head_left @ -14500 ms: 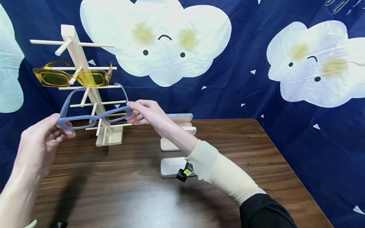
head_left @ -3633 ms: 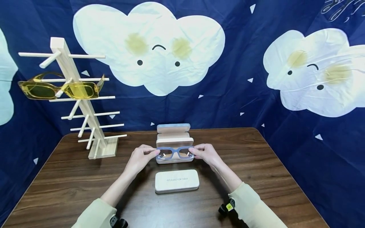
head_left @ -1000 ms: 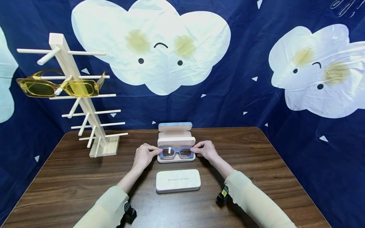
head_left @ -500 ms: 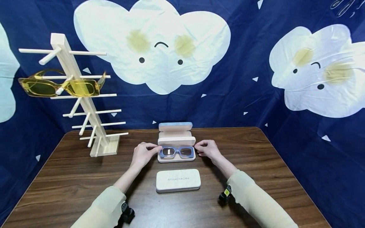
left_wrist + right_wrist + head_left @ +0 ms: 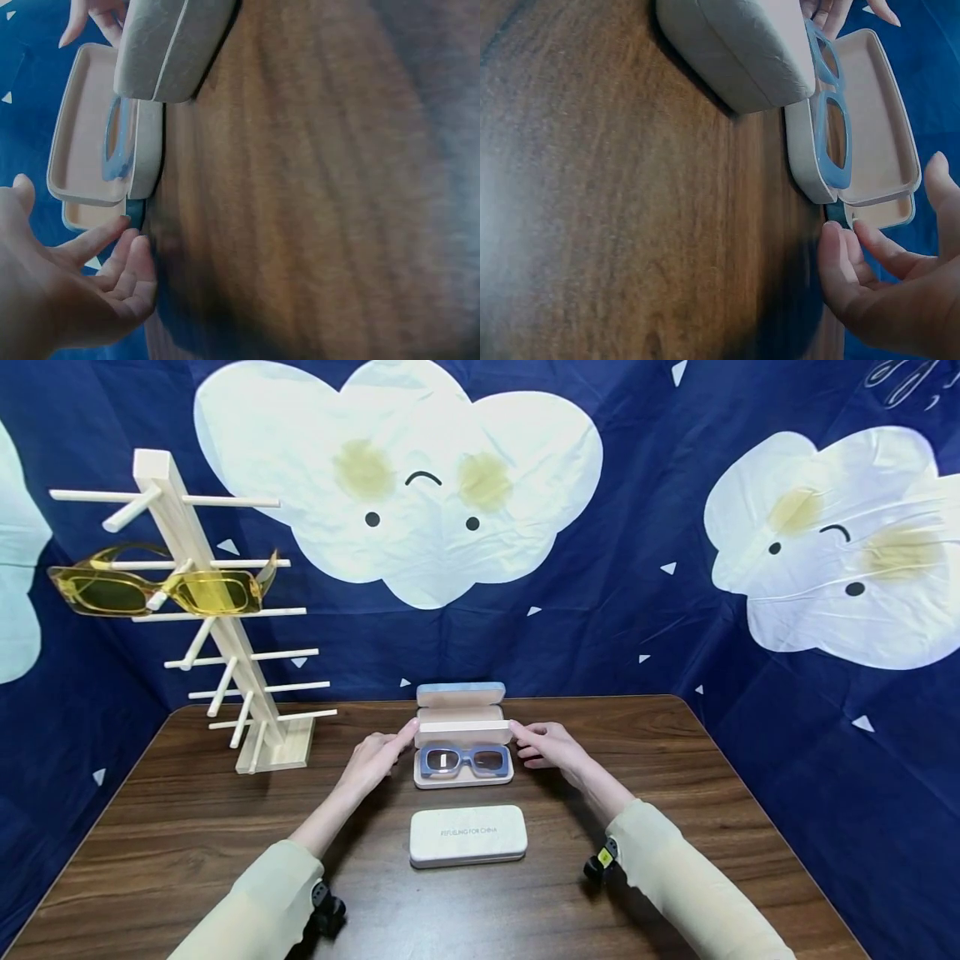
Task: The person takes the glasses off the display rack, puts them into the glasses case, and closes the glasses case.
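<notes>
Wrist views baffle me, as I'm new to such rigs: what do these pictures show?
No robot here: a person works bare-handed. The wide view comes from a head camera; the two sideways close-ups from wrist cameras. On the wooden table are a closed case, an open case containing blue glasses, another open case behind, and a rack bearing yellow sunglasses. The left hand and right hand flank the raised lid behind the glasses. Neither holds the glasses; whether fingers touch the lid is hard to tell.
</notes>
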`<state>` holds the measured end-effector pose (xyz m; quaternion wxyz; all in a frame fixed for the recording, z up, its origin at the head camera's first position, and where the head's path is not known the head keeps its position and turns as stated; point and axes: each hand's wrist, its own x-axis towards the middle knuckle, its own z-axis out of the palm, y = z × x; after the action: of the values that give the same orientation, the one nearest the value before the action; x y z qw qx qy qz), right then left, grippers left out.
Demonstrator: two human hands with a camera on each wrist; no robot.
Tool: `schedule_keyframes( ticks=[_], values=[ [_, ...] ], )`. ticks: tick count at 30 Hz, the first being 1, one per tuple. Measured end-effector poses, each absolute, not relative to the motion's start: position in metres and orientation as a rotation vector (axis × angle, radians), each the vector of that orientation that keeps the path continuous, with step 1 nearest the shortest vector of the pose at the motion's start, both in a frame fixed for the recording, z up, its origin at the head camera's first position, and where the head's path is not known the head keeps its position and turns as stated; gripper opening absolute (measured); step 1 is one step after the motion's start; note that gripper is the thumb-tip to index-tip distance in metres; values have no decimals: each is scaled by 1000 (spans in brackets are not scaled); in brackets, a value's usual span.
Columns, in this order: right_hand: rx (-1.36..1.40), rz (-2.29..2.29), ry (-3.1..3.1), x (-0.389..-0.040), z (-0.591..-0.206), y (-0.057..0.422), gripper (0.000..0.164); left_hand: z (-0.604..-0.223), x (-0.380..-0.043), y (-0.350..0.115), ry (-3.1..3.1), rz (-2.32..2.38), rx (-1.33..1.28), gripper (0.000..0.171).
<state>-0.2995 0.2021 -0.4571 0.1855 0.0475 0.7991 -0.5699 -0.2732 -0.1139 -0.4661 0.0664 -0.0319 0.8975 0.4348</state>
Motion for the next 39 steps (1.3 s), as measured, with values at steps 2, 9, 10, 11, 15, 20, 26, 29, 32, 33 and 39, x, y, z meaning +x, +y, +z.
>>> schedule_keyframes(
  ticks=[2, 9, 10, 11, 15, 20, 26, 29, 32, 33, 39],
  values=[
    [127, -1581, 2251, -301, -456, 201, 66, -465, -276, -113, 2677, 1326, -80, 75],
    [141, -1498, 2261, -307, -455, 196, 72, -463, -282, -108, 2591, 1355, -92, 78],
    [139, -1486, 2265, -308, -455, 195, 72, -464, -283, -108, 2580, 1364, -98, 79],
    [134, -1474, 2269, -308, -455, 194, 72, -464, -284, -107, 2569, 1374, -107, 79],
    [112, -1448, 2275, -310, -454, 191, 71, -464, -286, -105, 2538, 1397, -136, 80],
    [95, -1464, 2256, -309, -453, 192, 67, -464, -288, -103, 2456, 1480, -156, 75],
    [75, -1454, 2232, -310, -453, 194, 66, -465, -289, -106, 2363, 1572, -140, 64],
    [66, -1448, 2234, -309, -453, 194, 64, -465, -289, -108, 2348, 1568, -121, 63],
    [53, -1451, 2223, -309, -454, 193, 63, -465, -288, -110, 2331, 1565, -107, 64],
    [44, -1451, 2221, -310, -455, 194, 63, -465, -288, -111, 2325, 1565, -105, 64],
    [14, -1449, 2194, -310, -456, 195, 64, -465, -286, -113, 2293, 1574, -70, 65]
  ],
)
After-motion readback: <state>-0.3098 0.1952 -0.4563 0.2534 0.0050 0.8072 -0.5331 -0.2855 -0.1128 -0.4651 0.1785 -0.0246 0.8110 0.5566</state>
